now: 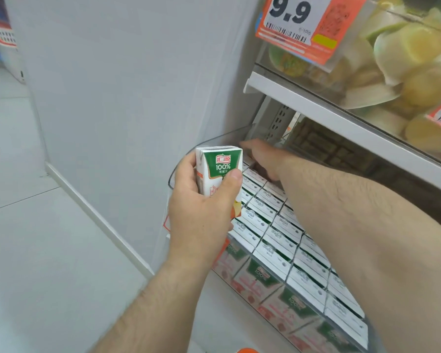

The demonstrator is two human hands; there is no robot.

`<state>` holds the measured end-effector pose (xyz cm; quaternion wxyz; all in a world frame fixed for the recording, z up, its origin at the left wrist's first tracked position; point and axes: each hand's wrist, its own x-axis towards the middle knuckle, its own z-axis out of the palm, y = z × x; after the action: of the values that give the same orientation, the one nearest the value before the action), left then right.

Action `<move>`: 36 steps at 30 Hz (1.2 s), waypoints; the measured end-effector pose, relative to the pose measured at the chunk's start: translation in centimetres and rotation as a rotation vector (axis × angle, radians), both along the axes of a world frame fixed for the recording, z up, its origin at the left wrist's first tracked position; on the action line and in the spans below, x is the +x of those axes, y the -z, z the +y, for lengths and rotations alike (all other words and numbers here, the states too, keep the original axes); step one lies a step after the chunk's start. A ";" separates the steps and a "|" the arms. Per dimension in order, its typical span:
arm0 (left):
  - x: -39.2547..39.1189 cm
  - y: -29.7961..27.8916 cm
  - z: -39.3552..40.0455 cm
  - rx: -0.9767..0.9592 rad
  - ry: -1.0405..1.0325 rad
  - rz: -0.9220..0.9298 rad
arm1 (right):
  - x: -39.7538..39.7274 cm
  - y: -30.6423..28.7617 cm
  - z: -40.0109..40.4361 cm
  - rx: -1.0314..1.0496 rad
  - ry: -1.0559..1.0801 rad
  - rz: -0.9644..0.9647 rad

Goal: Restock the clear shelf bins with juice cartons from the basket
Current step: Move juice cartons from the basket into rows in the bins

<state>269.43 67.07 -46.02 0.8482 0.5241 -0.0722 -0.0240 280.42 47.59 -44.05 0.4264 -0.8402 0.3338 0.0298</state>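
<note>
Left hand: the left hand point(201, 210) is closed around one juice carton point(220, 171), which is held upright just outside the rounded front-left corner of the clear shelf bin point(186, 159), probably kept ready to be placed next.
Right hand: the right hand point(261, 157) is reached deep into the back-left part of the bin, under the white shelf point(341, 118) above; its fingers are hidden, so it cannot be told if they are open or closed on something. It is judged that the back rows are being arranged or pushed to make room.
Held carton label: a green panel with a red logo of Chinese characters is seen, with "100%" printed below it; the lower part is orange and white. The small characters under "100%" are too small to be read with certainty.
Bin contents: the stocked cartons point(303, 263) are packed in tight rows, tops up, from the front wall towards the back, so the bin is nearly full. Through the clear front wall the same green "100%" faces are visible.
Price tag: on the upper bin, an orange and white price tag point(295, 24) shows "9.9" and a barcode.
Basket: it is not clearly in view.
</note>
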 end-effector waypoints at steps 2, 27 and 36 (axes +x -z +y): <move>0.0 0.0 0.1 0.006 0.033 -0.019 | -0.2 -0.2 0.0 0.062 -0.019 0.008; -11.0 -2.8 -3.5 0.105 0.808 -0.098 | -30.5 -9.0 5.1 -0.266 0.037 -0.293; -18.1 -3.7 -8.1 0.213 0.884 -0.295 | -38.7 -11.0 2.6 -0.205 0.112 -0.255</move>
<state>251.29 58.95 -42.28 0.6789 0.5249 -0.4052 -0.3153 241.72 50.23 -33.01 0.3783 -0.8563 0.3247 -0.1349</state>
